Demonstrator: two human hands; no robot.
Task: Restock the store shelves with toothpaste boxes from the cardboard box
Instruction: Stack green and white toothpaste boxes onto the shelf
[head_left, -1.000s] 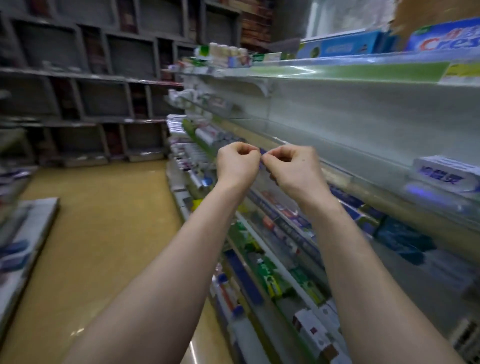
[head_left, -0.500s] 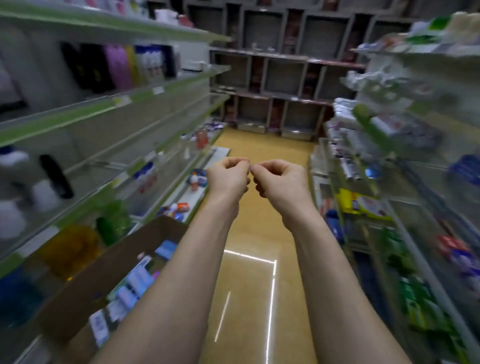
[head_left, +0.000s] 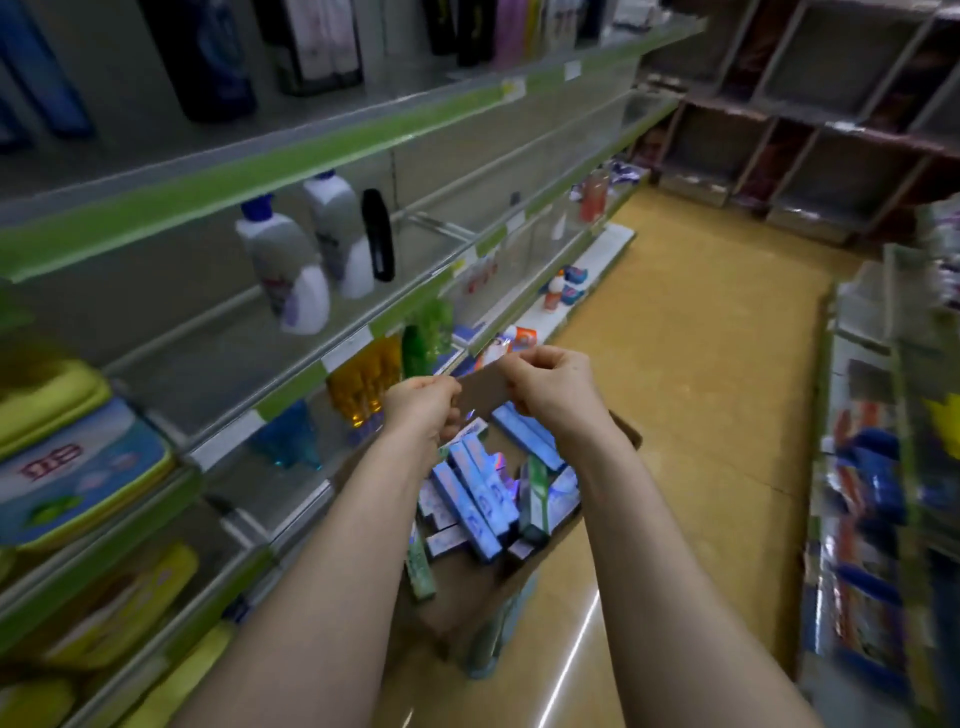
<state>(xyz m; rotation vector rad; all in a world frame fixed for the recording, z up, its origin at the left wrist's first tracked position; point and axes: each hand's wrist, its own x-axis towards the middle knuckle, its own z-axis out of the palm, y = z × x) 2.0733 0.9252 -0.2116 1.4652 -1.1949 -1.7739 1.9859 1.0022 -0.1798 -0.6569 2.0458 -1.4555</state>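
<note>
- your left hand (head_left: 423, 410) and right hand (head_left: 550, 389) hover close together above the cardboard box (head_left: 467, 608), fingers curled in
- a brown strip (head_left: 483, 389) shows between them; i cannot tell whether you pinch it or it is a box flap behind them
- the toothpaste boxes (head_left: 478, 493) lie jumbled inside the box, low against the left shelves (head_left: 311, 374)
- restocking looks barely advanced: the box is well filled and neither hand carries a toothpaste box
- what's left is picking boxes out and shelving them; the right shelves (head_left: 857, 467) are too blurred to judge
</note>
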